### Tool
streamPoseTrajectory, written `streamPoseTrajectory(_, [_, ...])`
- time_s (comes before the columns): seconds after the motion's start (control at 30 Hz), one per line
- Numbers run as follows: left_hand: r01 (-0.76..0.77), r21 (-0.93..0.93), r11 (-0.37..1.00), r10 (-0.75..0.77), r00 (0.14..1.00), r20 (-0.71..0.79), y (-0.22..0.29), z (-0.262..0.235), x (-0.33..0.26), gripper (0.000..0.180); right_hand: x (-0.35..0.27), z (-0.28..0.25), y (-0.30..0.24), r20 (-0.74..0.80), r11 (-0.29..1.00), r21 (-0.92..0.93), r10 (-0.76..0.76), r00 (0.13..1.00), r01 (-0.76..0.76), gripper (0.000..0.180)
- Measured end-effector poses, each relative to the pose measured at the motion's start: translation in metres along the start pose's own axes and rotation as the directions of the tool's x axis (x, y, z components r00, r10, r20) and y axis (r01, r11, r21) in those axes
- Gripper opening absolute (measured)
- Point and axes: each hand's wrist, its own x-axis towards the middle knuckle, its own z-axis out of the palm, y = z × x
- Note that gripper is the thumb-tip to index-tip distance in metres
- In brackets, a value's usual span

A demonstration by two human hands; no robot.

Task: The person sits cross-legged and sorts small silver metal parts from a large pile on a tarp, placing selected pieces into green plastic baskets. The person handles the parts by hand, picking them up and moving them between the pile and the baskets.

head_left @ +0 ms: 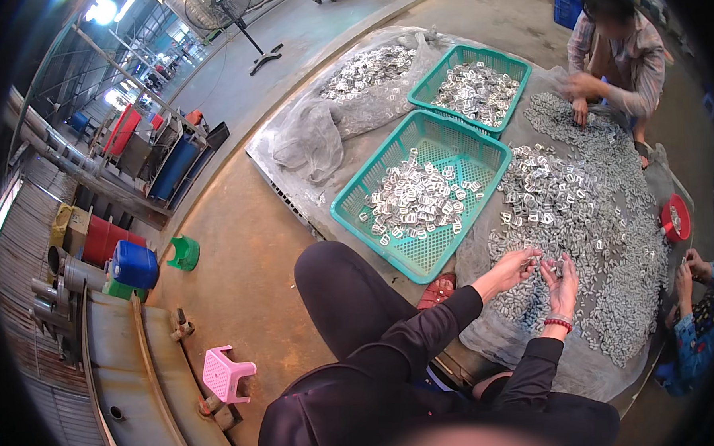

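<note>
My left hand and my right hand, a red bracelet at its wrist, are raised close together over a spread of small metal pieces. The fingers of both hands are pinched at a tiny piece between them, too small to name. Below lies a heap of silvery buckle-like frames, beside a wide layer of small grey metal pieces. Left of my hands stands a green plastic basket with a mound of loose metal buckles inside.
A second green basket of buckles stands behind, near another buckle pile on grey sheeting. One person crouches at far right; another's hands work at the right edge, near a red bowl. A pink stool stands left.
</note>
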Motion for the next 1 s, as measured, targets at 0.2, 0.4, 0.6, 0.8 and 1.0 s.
streamPoseTrajectory(0.2, [0.181, -0.201, 0.963, -0.175, 0.983, 0.051, -0.015, -0.001, -0.021, 0.062, 0.002, 0.016, -0.005, -0.078, 0.604, -0.775, -0.384, 0.92, 0.186, 0.036])
streamPoseTrajectory(0.4, [0.101, -0.516, 0.85, -0.111, 0.994, 0.012, -0.005, 0.0, -0.015, 0.043, 0.003, 0.033, 0.015, 0.416, -0.144, -0.909, -0.379, 0.827, 0.392, 0.045])
streamPoseTrajectory(0.6, [-0.41, -0.128, 0.903, 0.41, 0.912, -0.026, 0.144, -0.025, -0.038, 0.027, -0.012, -0.021, -0.051, -0.172, 0.623, -0.757, -0.481, 0.86, 0.197, 0.042])
streamPoseTrajectory(0.8, [0.507, 0.829, -0.236, 0.972, 0.105, 0.212, 0.214, -0.051, -0.048, 0.058, 0.003, -0.119, -0.035, -0.347, 0.644, -0.764, -0.448, 0.824, 0.028, 0.055])
streamPoseTrajectory(1.0, [-0.132, 0.991, 0.011, 0.379, 0.918, 0.118, 0.087, -0.02, 0.06, 0.06, 0.067, -0.155, 0.01, -0.359, 0.181, -0.933, -0.447, 0.82, -0.31, 0.063])
